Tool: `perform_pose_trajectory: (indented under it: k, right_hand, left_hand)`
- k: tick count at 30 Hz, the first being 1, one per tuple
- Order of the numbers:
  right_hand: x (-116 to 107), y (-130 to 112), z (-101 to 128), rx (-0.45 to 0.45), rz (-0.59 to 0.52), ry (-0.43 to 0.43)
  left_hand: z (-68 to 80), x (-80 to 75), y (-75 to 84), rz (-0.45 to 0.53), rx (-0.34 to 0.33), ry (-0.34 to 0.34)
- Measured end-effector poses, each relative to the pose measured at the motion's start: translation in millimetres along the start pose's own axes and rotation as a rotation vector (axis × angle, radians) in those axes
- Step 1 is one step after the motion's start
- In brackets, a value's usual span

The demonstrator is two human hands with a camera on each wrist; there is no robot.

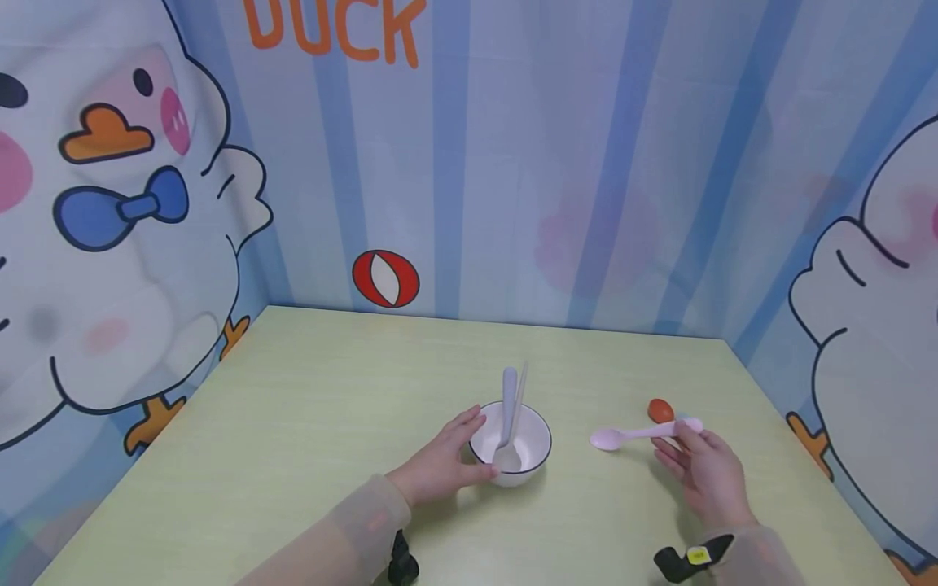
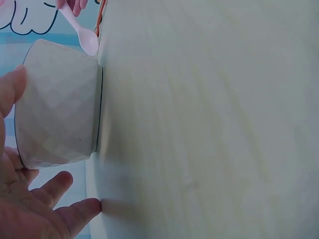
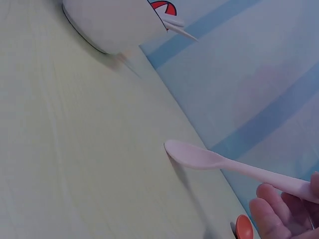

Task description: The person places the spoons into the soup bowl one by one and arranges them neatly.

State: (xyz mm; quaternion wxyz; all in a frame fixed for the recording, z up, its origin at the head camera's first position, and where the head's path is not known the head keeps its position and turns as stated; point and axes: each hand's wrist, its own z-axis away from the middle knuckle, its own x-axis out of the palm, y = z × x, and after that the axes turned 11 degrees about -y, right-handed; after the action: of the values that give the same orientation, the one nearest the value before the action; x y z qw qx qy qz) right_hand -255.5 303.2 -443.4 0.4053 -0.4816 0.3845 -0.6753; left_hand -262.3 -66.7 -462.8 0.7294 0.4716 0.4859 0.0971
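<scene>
Against left hand (image 1: 440, 465), fingers relaxed: white bowl (image 1: 529, 457) (two utensils inside). Right hand (image 1: 705, 470) pinches pink spoon (image 1: 637, 435); orange egg (image 1: 660, 410) just beyond.

bowl (image 3: 112, 22) cut by right-wrist top edge; orange ball (image 3: 244, 229) cut at bottom | left-wrist view blurred

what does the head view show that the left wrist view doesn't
Only the head view shows the two pale utensils standing inside the bowl, the small orange-red round thing on the table, the right hand pinching the spoon's handle, and the duck-print walls. Only the left wrist view shows the bowl's faceted outer wall and the left palm close up. Both show the white round bowl, the pink plastic spoon, the left hand beside the bowl and the pale green table.
</scene>
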Motion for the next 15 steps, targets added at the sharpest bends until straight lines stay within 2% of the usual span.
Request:
perform_pose_trajectory:
  k: [8, 15]
  right_hand:
    - [10.4, 1.1, -0.4, -0.040, 0.020, 0.065]
    - [14.4, -1.4, -3.5, -0.070, -0.020, 0.045]
  left_hand:
    - [0.5, -0.6, 1.1, 0.010, 0.002, 0.000]
    - [0.6, -0.8, 1.8, 0.006, -0.001, 0.002]
